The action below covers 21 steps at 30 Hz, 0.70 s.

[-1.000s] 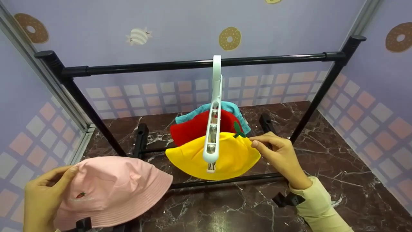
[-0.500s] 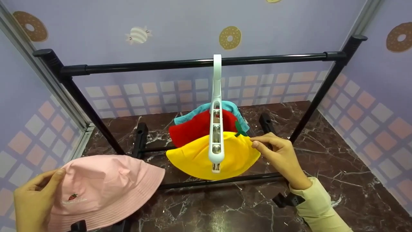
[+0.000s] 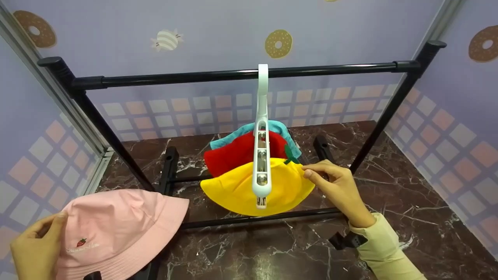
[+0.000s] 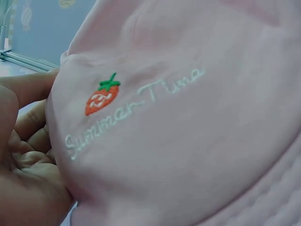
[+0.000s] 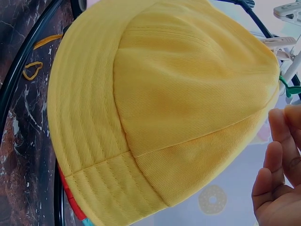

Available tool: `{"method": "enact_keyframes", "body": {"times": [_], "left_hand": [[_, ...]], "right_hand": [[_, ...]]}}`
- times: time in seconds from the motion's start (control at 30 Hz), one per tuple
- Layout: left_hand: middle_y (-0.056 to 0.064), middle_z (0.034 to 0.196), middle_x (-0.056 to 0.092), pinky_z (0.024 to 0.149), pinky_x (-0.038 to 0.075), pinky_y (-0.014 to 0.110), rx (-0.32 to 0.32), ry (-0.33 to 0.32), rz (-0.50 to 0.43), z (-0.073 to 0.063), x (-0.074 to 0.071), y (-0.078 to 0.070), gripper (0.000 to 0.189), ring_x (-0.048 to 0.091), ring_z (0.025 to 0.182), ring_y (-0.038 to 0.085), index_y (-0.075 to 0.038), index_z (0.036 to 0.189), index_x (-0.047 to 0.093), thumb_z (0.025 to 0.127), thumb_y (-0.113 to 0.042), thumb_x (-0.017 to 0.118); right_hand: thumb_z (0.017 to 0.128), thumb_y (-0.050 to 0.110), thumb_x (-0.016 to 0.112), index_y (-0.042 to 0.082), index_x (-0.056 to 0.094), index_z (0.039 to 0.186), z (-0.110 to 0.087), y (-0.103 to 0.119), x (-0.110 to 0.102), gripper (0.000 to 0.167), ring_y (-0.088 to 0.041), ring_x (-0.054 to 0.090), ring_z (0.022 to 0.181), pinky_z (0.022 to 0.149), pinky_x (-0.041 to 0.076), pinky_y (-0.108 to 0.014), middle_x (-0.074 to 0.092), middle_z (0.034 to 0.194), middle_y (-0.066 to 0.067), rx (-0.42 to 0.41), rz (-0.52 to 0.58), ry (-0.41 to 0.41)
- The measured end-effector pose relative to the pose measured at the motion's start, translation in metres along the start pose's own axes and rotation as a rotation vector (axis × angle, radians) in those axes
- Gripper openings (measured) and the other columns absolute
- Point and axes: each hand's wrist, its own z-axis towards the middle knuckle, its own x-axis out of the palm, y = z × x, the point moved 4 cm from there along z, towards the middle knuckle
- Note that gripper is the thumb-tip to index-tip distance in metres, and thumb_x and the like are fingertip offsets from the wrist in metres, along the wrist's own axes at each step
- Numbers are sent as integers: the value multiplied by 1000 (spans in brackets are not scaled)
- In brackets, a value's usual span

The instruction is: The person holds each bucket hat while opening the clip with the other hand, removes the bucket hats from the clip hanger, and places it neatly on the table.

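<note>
A pink bucket hat (image 3: 116, 229) is held at the lower left by my left hand (image 3: 37, 245), thumb and fingers pinching the edge of its crown. In the left wrist view, an embroidered strawberry (image 4: 101, 101) and the words "Summer Time" show on the hat. On the right, my right hand (image 3: 340, 186) pinches the crown of a yellow bucket hat (image 3: 288, 190) between thumb and forefinger, close to its green leaf (image 3: 288, 152). The yellow hat hangs under a white clip hanger (image 3: 262, 120). Behind it are a red hat (image 3: 229, 153) and a turquoise hat (image 3: 233, 134), both partly hidden.
The hanger hooks over the black top bar (image 3: 175, 79) of a clothes rack. A lower rack bar (image 3: 218, 223) runs just above the dark marbled tabletop (image 3: 295, 249). Patterned lilac walls (image 3: 218, 35) close in the back and both sides.
My left hand has carried the pink hat left, away from the yellow one. The hanger's near end has swung slightly right. My right hand keeps its pinch, nearly still.
</note>
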Motion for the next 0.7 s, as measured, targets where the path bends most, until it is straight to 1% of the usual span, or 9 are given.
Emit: {"method": "enact_keyframes", "body": {"times": [0.13, 0.2, 0.23, 0.3, 0.4, 0.47, 0.5, 0.57, 0.7], "left_hand": [[-33, 62, 59, 55, 44, 3, 25, -27, 95, 12, -3, 16, 27, 56, 58, -11, -20, 99, 76, 83, -42, 73], [-35, 60, 55, 54, 43, 3, 31, -22, 140, 14, -5, 21, 28, 54, 57, -13, -21, 100, 76, 85, -44, 70], [-36, 59, 54, 54, 42, 3, 30, -24, 154, 13, -5, 22, 24, 53, 56, -14, -23, 98, 76, 86, -43, 68], [-37, 57, 51, 53, 42, 3, 26, -18, 186, 11, -6, 22, 26, 51, 54, -15, -21, 99, 75, 88, -43, 65], [-39, 56, 46, 52, 40, 2, 2, 2, 241, 4, -6, 18, 36, 47, 52, -16, -15, 104, 73, 90, -45, 61], [-40, 56, 41, 52, 38, 2, -2, 15, 285, -2, -5, 15, 49, 44, 53, -18, -5, 115, 68, 91, -46, 57], [-40, 55, 40, 52, 37, 2, -8, 17, 306, -4, -5, 14, 51, 42, 53, -18, -3, 117, 66, 92, -46, 56], [-40, 55, 37, 54, 35, 3, -10, 15, 347, -8, -4, 12, 54, 38, 53, -19, 1, 118, 64, 92, -46, 55], [-36, 56, 40, 59, 33, 9, -3, 12, 416, -12, -3, 11, 54, 33, 54, -19, 5, 119, 62, 93, -41, 53]], "right_hand": [[88, -4, 64, 6, 75, 101, 0, -2, 0, 20, -16, 51, 61, 50, 46, -22, 69, 87, -7, 5, -6, 3], [88, -3, 64, 7, 76, 101, -1, -3, 0, 20, -16, 52, 61, 50, 46, -22, 69, 88, -6, 14, -11, 2], [88, -2, 64, 6, 76, 101, -1, -3, 0, 19, -16, 52, 61, 50, 46, -22, 69, 88, -6, 19, -14, 1], [88, -2, 64, 6, 75, 101, -1, -4, 0, 18, -15, 52, 59, 49, 47, -22, 69, 88, -5, 32, -18, 1], [89, 0, 65, 6, 75, 101, 0, -4, 0, 17, -15, 52, 57, 48, 47, -23, 69, 89, -5, 46, -15, 3], [89, 0, 65, 6, 76, 100, 0, -5, 0, 17, -16, 52, 58, 48, 47, -23, 69, 89, -5, 49, -13, 4], [89, 1, 65, 7, 76, 100, 0, -5, 0, 17, -17, 52, 58, 48, 47, -23, 69, 89, -5, 55, -11, 3], [88, 1, 65, 8, 76, 99, -1, -6, 1, 17, -17, 53, 59, 48, 47, -23, 70, 90, -5, 55, -10, 2], [88, 0, 65, 8, 76, 98, -1, -7, 2, 17, -16, 53, 61, 47, 46, -23, 70, 90, -6, 54, -7, -1]]}}
